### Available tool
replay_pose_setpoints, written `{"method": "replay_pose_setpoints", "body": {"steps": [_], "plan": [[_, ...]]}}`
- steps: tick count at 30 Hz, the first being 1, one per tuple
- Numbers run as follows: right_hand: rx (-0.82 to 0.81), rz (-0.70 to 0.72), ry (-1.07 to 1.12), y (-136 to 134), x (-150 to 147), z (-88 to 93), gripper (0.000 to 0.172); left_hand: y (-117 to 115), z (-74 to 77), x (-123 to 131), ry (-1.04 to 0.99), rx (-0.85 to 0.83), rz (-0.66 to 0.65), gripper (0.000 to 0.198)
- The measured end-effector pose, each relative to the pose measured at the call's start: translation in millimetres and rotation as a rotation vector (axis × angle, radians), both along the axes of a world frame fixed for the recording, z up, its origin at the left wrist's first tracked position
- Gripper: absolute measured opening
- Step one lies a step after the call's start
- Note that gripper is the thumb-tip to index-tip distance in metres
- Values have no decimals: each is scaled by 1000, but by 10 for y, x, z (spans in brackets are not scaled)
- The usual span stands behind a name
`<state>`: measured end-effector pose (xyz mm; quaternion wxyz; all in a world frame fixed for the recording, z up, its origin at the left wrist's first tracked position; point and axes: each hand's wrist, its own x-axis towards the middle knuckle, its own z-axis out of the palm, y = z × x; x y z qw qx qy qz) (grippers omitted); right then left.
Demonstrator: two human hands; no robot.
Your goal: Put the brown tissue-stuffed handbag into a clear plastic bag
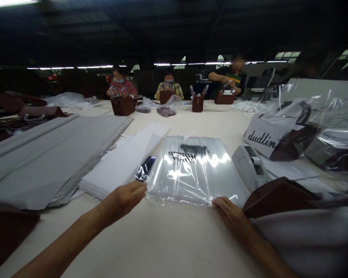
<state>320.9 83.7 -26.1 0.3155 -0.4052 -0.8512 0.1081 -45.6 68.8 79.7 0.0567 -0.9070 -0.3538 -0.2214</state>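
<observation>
- This was a factory workshop.
- Three people [130, 88] handled brown bags [124, 107] at a shared worktop [174, 239].
- Strip lights [95, 67] ran beneath a dark, probably beamed roof [162, 31].

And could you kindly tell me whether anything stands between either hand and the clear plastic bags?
Nothing visible does: the left hand is at the near left corner of the clear plastic bags, the right hand at their near edge. The tape dispenser sits to their right, blocking neither.

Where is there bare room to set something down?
Bare tabletop shows between the forearms, nearside of the clear plastic bags, and beyond those bags, before the brown handbags. Crowded: left, by grey sheets and white paper; right, by the tape dispenser.
</observation>
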Motion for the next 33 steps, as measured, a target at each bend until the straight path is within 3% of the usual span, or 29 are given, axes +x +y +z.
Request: {"method": "replay_pose_setpoints", "body": {"steps": [3, 6, 9, 11, 14, 17, 18, 20, 22, 26, 28, 33], "plan": [[-56, 79, -68, -103, 0, 42, 24, -208, -350, -192, -11, -100, 24, 19], [-111, 61, -117, -115, -74, 81, 26, -320, -691, -312, -75, -163, 132, 17], [-155, 3, -143, -70, -162, 111, 23, -384, -846, -350, -72, -192, 223, 16], [-176, -38, -154, -34, -203, 125, 18, -422, -823, -318, -54, -193, 276, 15], [-193, -92, -169, 8, -239, 134, 17, -463, -664, -89, -22, -160, 337, 11], [-196, -100, -188, 35, -253, 135, 19, -430, -527, 398, 13, -158, 308, 35], [-193, -95, -194, 39, -249, 136, 19, -393, -515, 584, 29, -192, 281, 37], [-179, -85, -203, 40, -221, 140, 19, -285, -546, 908, 67, -264, 244, 23], [-159, -68, -215, 22, -173, 155, 18, -159, -622, 1102, 69, -321, 240, 21], [-77, -19, -231, -101, -153, 254, 13, 29, -752, 1127, -19, -408, 273, 20], [-8, 19, -238, -188, -253, 318, 20, 74, -766, 1096, -69, -428, 279, 15], [40, 190, -418, -324, -650, 338, 21, 120, -608, 1151, -159, -318, 290, 16]]}}
